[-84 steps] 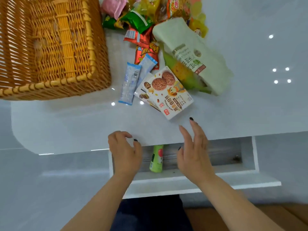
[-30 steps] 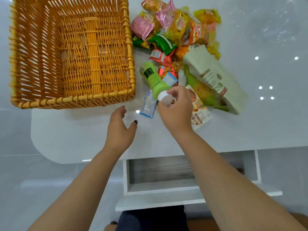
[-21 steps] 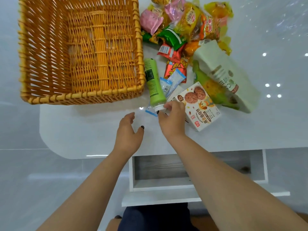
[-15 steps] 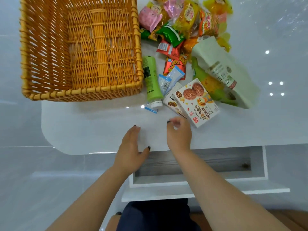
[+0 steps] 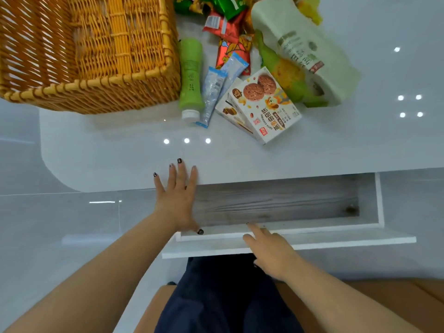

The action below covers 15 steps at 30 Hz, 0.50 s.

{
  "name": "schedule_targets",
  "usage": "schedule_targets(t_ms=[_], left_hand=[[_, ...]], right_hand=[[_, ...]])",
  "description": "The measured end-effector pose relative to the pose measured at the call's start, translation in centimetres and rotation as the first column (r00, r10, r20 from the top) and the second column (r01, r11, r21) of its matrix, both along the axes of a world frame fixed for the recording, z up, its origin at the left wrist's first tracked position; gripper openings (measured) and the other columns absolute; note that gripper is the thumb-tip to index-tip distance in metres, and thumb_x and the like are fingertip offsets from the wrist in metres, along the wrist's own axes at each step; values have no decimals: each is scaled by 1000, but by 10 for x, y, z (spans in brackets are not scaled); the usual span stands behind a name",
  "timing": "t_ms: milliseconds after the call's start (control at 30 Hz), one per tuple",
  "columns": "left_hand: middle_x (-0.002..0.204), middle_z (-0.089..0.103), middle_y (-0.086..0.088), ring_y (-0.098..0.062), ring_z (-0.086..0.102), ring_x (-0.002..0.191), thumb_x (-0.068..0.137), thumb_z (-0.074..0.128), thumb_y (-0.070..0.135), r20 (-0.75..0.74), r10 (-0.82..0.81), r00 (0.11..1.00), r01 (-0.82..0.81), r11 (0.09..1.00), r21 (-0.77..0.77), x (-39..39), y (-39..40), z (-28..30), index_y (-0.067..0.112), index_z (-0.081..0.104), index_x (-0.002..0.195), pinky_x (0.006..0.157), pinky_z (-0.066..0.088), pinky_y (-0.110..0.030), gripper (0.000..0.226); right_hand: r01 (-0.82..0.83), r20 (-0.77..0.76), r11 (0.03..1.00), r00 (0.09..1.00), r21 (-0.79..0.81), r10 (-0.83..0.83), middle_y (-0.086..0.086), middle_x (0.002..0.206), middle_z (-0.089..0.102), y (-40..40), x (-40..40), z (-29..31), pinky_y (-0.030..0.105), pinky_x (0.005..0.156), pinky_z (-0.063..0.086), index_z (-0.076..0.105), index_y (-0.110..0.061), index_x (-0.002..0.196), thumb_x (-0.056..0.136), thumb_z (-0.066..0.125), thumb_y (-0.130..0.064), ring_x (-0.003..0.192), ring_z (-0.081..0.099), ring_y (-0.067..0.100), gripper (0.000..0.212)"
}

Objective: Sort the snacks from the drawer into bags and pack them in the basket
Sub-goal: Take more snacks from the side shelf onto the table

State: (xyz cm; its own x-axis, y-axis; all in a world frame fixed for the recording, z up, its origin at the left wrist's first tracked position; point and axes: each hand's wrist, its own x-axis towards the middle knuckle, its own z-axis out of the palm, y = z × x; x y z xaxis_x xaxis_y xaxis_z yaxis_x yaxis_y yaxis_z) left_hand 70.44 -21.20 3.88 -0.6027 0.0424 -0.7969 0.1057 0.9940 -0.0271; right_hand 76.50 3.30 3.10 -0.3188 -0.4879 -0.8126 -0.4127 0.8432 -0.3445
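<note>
The drawer (image 5: 276, 203) under the white table stands pulled out, its grey wood bottom bare. My left hand (image 5: 177, 195) lies flat with straight fingers on the table's front edge, thumb at the drawer's left corner. My right hand (image 5: 269, 251) touches the drawer's white front panel (image 5: 336, 241) with an extended finger and holds nothing. On the table lie a green bottle (image 5: 191, 75), two blue stick packets (image 5: 213, 94), a cookie box (image 5: 266, 104) and a pale green bag (image 5: 305, 51). The wicker basket (image 5: 96, 92) stands at the back left.
More coloured snack packets (image 5: 225, 22) are piled at the table's back behind the bottle. The white table (image 5: 120, 152) has a rounded front-left corner. My dark-clothed lap is below the drawer front.
My right hand put the green bottle down beside the basket, let go and drew back to the drawer front. My left hand slid back to the table's front edge.
</note>
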Motion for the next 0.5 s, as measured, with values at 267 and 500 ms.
schedule_targets(t_ms=[267, 500], left_hand=[[145, -47, -20, -43, -34, 139, 54, 78, 72, 31, 4, 1000, -3, 999, -33, 7, 4, -6, 16, -42, 140, 112, -5, -69, 158], [139, -48, -31, -53, -37, 132, 48, 82, 72, 91, -34, 995, 44, 993, -109, 2, 13, -7, 5, -48, 132, 105, -9, -72, 168]], right_hand=[[-301, -395, 953, 881, -42, 261, 25, 151, -32, 22, -3, -23, 67, 109, 15, 20, -8, 151, 70, 81, -30, 143, 11, 49, 103], [-400, -644, 916, 706, -20, 294, 22, 156, -22, 28, -21, -30, 64, 111, -7, 6, -8, 152, 57, 85, -24, 145, -14, 43, 125]])
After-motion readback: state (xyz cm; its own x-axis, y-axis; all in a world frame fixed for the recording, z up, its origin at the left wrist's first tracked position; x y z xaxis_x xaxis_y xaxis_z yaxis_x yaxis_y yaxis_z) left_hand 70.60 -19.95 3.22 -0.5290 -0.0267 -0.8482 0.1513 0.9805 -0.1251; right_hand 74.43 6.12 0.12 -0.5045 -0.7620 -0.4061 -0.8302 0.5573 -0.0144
